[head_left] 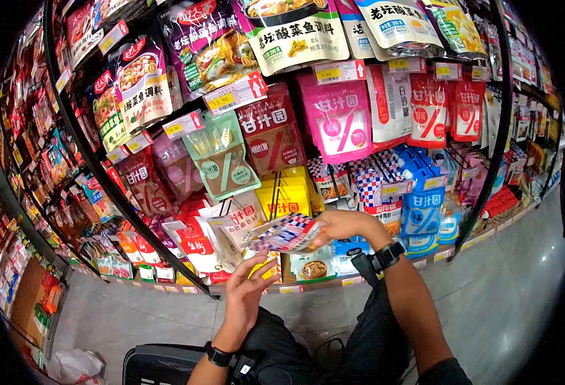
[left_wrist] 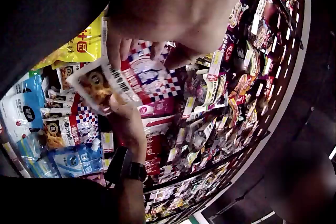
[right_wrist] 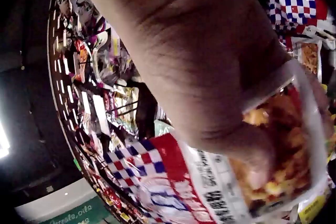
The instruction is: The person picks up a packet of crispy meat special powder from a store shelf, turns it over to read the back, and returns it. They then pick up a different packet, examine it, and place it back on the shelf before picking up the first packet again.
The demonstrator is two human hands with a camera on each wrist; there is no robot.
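The right hand [head_left: 346,228] grips one end of a red, white and blue checkered food packet [head_left: 289,233], held up in front of the shelf. Seen in the right wrist view, the thumb of the right hand [right_wrist: 210,61] lies over the food picture on the packet [right_wrist: 170,184]. Below the packet's far end, the left hand [head_left: 242,301] has its fingers spread and holds nothing. In the left wrist view the left hand [left_wrist: 178,14] partly overlaps the checkered packet [left_wrist: 149,71], and the right hand [left_wrist: 131,124] is at the other end.
Hanging bags, among them a pink bag [head_left: 339,119] and a green bag [head_left: 222,157], fill the rack ahead. Similar checkered packets [head_left: 380,186] hang at the right, beside blue bags [head_left: 421,215]. A black post [head_left: 497,128] stands at the right. A dark case [head_left: 160,366] is on the floor.
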